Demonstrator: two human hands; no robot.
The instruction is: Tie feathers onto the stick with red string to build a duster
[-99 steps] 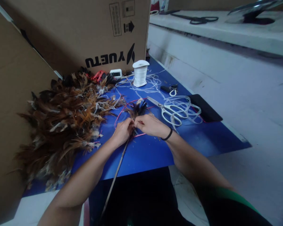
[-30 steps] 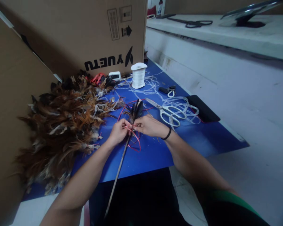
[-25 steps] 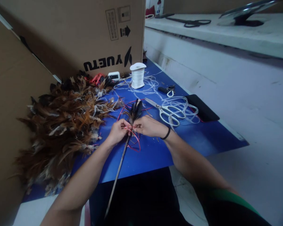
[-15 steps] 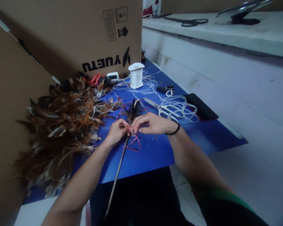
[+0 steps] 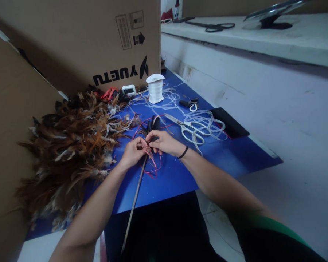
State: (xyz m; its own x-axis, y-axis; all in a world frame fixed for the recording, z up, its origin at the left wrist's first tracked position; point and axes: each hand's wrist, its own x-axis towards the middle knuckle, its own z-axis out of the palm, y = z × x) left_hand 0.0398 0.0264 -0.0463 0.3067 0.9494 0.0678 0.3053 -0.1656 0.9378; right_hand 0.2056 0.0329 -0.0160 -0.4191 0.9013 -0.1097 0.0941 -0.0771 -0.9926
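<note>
L grip (image 5: 133, 152) pinching pink cord (image 5: 153, 160), R grip (image 5: 165, 142) hold unclear, blue tbl (image 5: 164, 187) below, cardbd box (image 5: 79, 40) behind.

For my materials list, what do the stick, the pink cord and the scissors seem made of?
Stick: probably wood; matte, greyish-brown.
Pink cord: perhaps plastic; faint shine, thin loose loops.
Scissors: blades probably metal, smooth and grey; pale handles, metal or plastic.

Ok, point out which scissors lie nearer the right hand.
The pale-handled scissors on the blue table, a little beyond the right hand; the black scissors lie farther off, up on the white ledge.
</note>
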